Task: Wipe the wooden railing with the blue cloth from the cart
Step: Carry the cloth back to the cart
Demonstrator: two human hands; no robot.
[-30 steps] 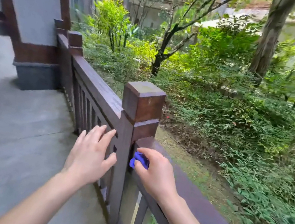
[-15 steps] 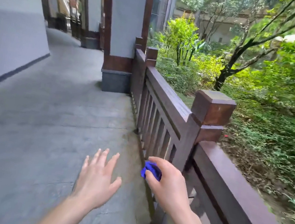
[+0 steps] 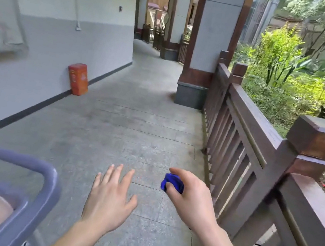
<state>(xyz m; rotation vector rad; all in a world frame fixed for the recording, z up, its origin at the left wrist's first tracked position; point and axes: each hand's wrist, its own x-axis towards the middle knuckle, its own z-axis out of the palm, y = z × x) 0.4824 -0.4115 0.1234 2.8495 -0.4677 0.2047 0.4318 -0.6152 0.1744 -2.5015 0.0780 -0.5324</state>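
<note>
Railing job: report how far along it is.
Done: the blue cloth is off the cart and balled in the right hand. In hand: nothing is being wiped; the cloth is held clear of the wooden railing, and the left hand is open. Left: whether the rail is clean cannot be told.

the blue cloth [image 3: 172, 183] is bunched into a small wad, mostly hidden inside a closed hand, held in the air above the paved floor and apart from the railing. the wooden railing [image 3: 249, 127] is dark brown, with a flat top rail, upright slats and square-capped posts, running along the right edge of the walkway. the cart [image 3: 35, 198] is grey-blue with a rounded rim, at the lower left corner.
</note>
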